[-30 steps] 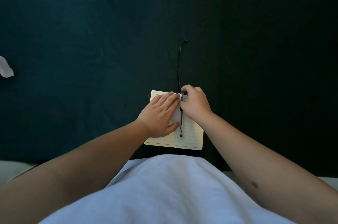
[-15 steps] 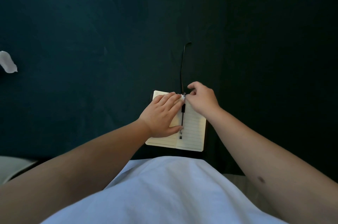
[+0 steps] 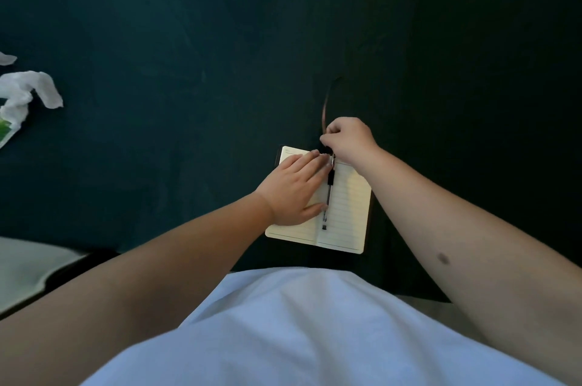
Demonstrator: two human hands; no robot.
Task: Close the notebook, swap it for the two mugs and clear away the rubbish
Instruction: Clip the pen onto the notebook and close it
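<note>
A small notebook (image 3: 346, 206) lies open on the dark green cloth, lined pages up. A black pen (image 3: 327, 196) rests along its middle fold. My left hand (image 3: 293, 193) lies flat on the left page, fingers stretched toward the pen's top and holding nothing. My right hand (image 3: 348, 138) is at the notebook's top edge, with its fingers pinched on the base of the thin ribbon bookmark (image 3: 327, 102), which runs away from me over the cloth. Crumpled white tissue (image 3: 30, 92) and a green-and-white wrapper (image 3: 6, 130) lie at the far left edge. No mugs are in view.
The dark green tablecloth (image 3: 189, 70) covers the whole table. Its near edge drops off at the lower left, where a pale surface (image 3: 25, 266) shows below. Another white scrap (image 3: 6, 58) sits at the left border. My white shirt fills the bottom of the view.
My right hand has moved from the pen's top up to the ribbon at the notebook's top edge. My left hand stays on the page. More rubbish has come into view at left.
</note>
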